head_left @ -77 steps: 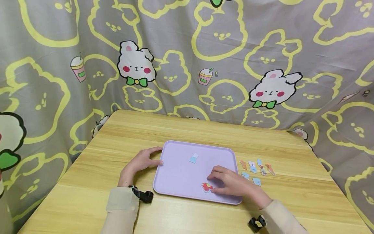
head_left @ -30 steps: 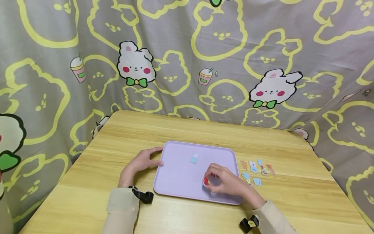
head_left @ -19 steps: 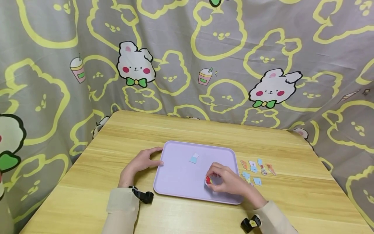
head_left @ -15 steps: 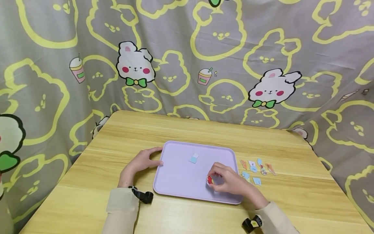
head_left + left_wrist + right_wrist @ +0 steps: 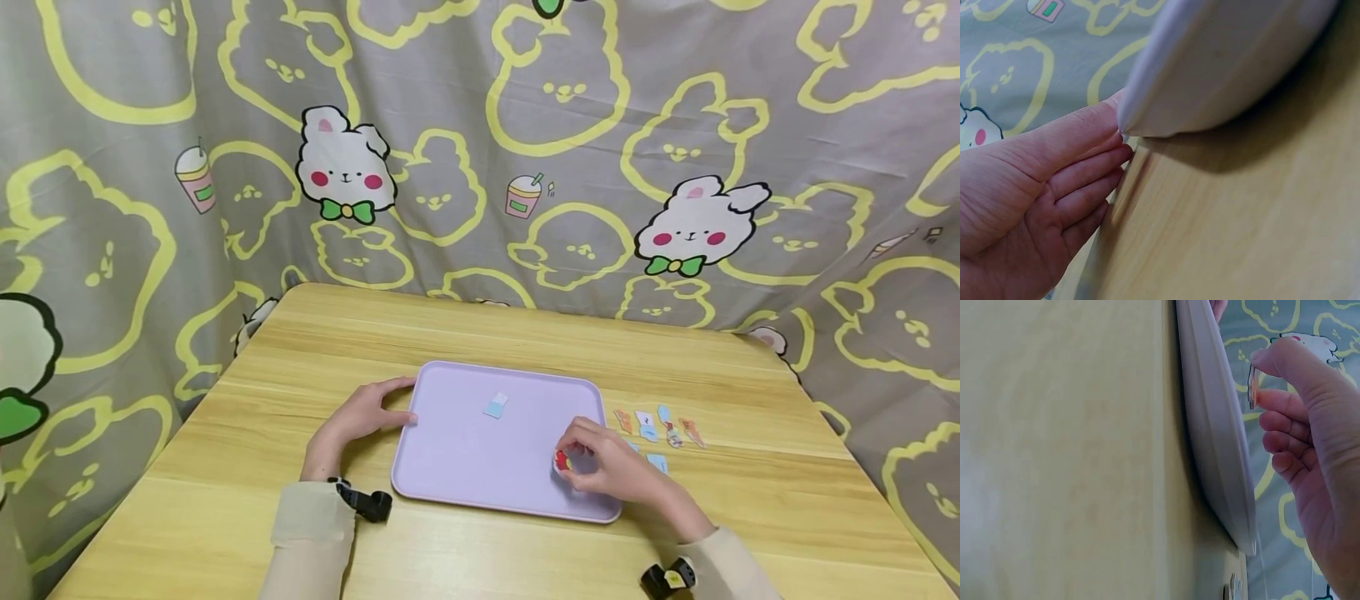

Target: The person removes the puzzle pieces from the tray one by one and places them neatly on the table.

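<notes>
My right hand (image 5: pixel 603 458) pinches a small red-and-yellow cut-out piece (image 5: pixel 562 461) between thumb and fingers, over the right part of the lilac tray (image 5: pixel 465 467). In the right wrist view that piece (image 5: pixel 1252 386) appears thin and edge-on, raised off the tray (image 5: pixel 1216 419). At the tray's left side, my left hand (image 5: pixel 367 414) rests with thumb and fingers at the rim. Its fingers lie fairly straight in the left wrist view, the thumb touching the tray edge (image 5: pixel 1147 94). A light-blue-and-white piece (image 5: pixel 496 406) lies flat near the tray's upper middle.
Right of the tray, several small cut-outs lie on the wooden table (image 5: pixel 480 550), among them an orange piece (image 5: pixel 692 432) and a blue piece (image 5: pixel 657 463); my right hand partly hides one. A patterned curtain (image 5: pixel 450 108) hangs behind the table.
The red piece lay on the tray under my right fingertips; it is now pinched and lifted, and has moved right with the hand. My left hand stays at the tray's left rim.
</notes>
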The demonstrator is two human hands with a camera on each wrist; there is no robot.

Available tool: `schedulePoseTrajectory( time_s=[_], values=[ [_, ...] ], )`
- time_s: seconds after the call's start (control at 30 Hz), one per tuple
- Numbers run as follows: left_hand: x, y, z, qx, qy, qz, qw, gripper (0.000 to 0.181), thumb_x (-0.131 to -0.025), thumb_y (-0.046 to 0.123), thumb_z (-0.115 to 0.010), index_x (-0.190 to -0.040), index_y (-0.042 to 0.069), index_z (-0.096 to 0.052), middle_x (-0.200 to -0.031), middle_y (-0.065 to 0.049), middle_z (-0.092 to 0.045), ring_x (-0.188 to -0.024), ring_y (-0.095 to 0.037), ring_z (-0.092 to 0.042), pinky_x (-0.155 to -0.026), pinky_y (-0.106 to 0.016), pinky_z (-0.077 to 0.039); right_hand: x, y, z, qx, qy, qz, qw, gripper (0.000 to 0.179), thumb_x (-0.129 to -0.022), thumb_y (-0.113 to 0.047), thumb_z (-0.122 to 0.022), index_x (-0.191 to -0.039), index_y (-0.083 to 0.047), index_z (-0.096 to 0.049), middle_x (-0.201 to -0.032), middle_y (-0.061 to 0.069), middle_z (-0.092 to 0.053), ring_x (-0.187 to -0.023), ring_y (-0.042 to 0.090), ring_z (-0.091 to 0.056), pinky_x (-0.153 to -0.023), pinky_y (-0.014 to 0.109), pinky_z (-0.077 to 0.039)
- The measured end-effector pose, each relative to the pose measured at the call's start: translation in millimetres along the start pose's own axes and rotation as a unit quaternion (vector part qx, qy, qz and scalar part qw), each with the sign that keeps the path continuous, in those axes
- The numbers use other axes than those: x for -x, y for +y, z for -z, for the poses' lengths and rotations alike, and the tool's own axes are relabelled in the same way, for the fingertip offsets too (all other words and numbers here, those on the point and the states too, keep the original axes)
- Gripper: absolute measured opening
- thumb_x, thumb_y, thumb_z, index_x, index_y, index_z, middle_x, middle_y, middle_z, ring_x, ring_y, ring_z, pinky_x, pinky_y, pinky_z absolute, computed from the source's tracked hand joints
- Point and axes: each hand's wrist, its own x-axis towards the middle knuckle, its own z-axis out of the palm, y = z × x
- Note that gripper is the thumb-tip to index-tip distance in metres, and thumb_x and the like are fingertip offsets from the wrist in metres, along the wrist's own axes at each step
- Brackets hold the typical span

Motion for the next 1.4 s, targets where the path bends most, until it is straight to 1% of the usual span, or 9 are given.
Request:
schedulePoseTrajectory(
  time_s=[0.37,0.67,0.73,0.9,0.97,1.13,1.33,1.37,1.4],
  values=[
    [-1.0,-0.4,-1.1,-0.001,0.002,-0.004,1.0000,0.065,-0.088,0.033,-0.073,-0.145,0.012,-0.049,-0.150,-0.019,-0.047,-0.142,-0.042,-0.037,-0.116,-0.058,-0.033,17.6,7,10,0.022,0.012,-0.026,0.9993,0.028,-0.074,-0.011,-0.078,-0.096,-0.021,-0.063,-0.087,-0.010,-0.056,-0.078,0.004,-0.050,-0.066,0.013,-0.045],
    [-1.0,-0.6,-2.5,0.003,-0.001,-0.002,1.0000,0.066,-0.087,0.032,-0.073,-0.145,0.013,-0.048,-0.151,-0.018,-0.046,-0.143,-0.041,-0.036,-0.117,-0.058,-0.032,32.9,11,20,0.030,0.031,-0.022,0.9988,0.031,-0.071,-0.005,-0.078,-0.096,-0.018,-0.064,-0.087,-0.008,-0.056,-0.075,0.006,-0.050,-0.063,0.014,-0.043],
    [-0.8,-1.2,-2.2,0.003,0.000,-0.001,1.0000,0.066,-0.087,0.032,-0.074,-0.145,0.013,-0.048,-0.151,-0.019,-0.046,-0.143,-0.042,-0.036,-0.117,-0.059,-0.032,36.5,12,22,0.034,0.035,-0.026,0.9984,0.032,-0.071,-0.005,-0.079,-0.095,-0.019,-0.063,-0.087,-0.009,-0.056,-0.074,0.006,-0.050,-0.074,0.010,-0.045],
    [-0.8,-2.0,-1.9,0.003,0.001,0.000,1.0000,0.066,-0.087,0.031,-0.074,-0.145,0.012,-0.049,-0.151,-0.018,-0.046,-0.143,-0.042,-0.035,-0.117,-0.059,-0.032,46.0,13,28,0.046,0.038,-0.051,0.9969,0.033,-0.072,-0.004,-0.080,-0.096,-0.020,-0.064,-0.084,-0.009,-0.055,-0.071,0.005,-0.049,-0.081,0.009,-0.043],
    [-0.6,-1.7,-1.8,0.003,0.001,-0.002,1.0000,0.066,-0.087,0.031,-0.074,-0.145,0.012,-0.049,-0.150,-0.019,-0.046,-0.143,-0.042,-0.036,-0.117,-0.059,-0.032,50.1,13,30,0.048,0.038,-0.060,0.9963,0.033,-0.072,-0.004,-0.081,-0.096,-0.019,-0.064,-0.085,-0.010,-0.056,-0.072,0.005,-0.050,-0.069,0.012,-0.044],
    [-0.2,-1.9,-1.8,0.003,0.001,-0.001,1.0000,0.066,-0.087,0.032,-0.074,-0.145,0.012,-0.049,-0.151,-0.019,-0.046,-0.143,-0.042,-0.035,-0.117,-0.058,-0.032,59.9,17,37,0.045,0.047,-0.061,0.9960,0.035,-0.070,-0.002,-0.081,-0.097,-0.017,-0.065,-0.090,-0.011,-0.059,-0.073,0.006,-0.051,-0.060,0.015,-0.045],
    [-1.2,-1.6,-2.4,-0.001,0.002,-0.001,1.0000,0.066,-0.087,0.033,-0.074,-0.145,0.012,-0.049,-0.150,-0.019,-0.046,-0.143,-0.042,-0.036,-0.117,-0.058,-0.032,69.4,20,44,0.045,0.050,-0.065,0.9956,0.037,-0.070,0.002,-0.080,-0.098,-0.016,-0.065,-0.087,-0.011,-0.055,-0.074,0.004,-0.049,-0.061,0.013,-0.043],
    [-1.2,-1.6,-2.3,0.000,0.002,-0.001,1.0000,0.066,-0.087,0.033,-0.074,-0.145,0.012,-0.049,-0.150,-0.019,-0.046,-0.143,-0.042,-0.036,-0.117,-0.058,-0.032,71.1,21,45,0.052,0.052,-0.067,0.9950,0.037,-0.069,0.001,-0.081,-0.098,-0.017,-0.065,-0.086,-0.012,-0.055,-0.074,0.004,-0.049,-0.062,0.012,-0.042],
    [-1.2,-1.5,-2.1,0.000,0.002,0.000,1.0000,0.066,-0.087,0.033,-0.074,-0.145,0.012,-0.049,-0.150,-0.019,-0.046,-0.143,-0.041,-0.036,-0.117,-0.058,-0.032,72.9,22,46,0.062,0.054,-0.072,0.9940,0.037,-0.069,-0.001,-0.081,-0.098,-0.018,-0.065,-0.086,-0.013,-0.055,-0.075,0.003,-0.049,-0.070,0.011,-0.040]
  ],
)
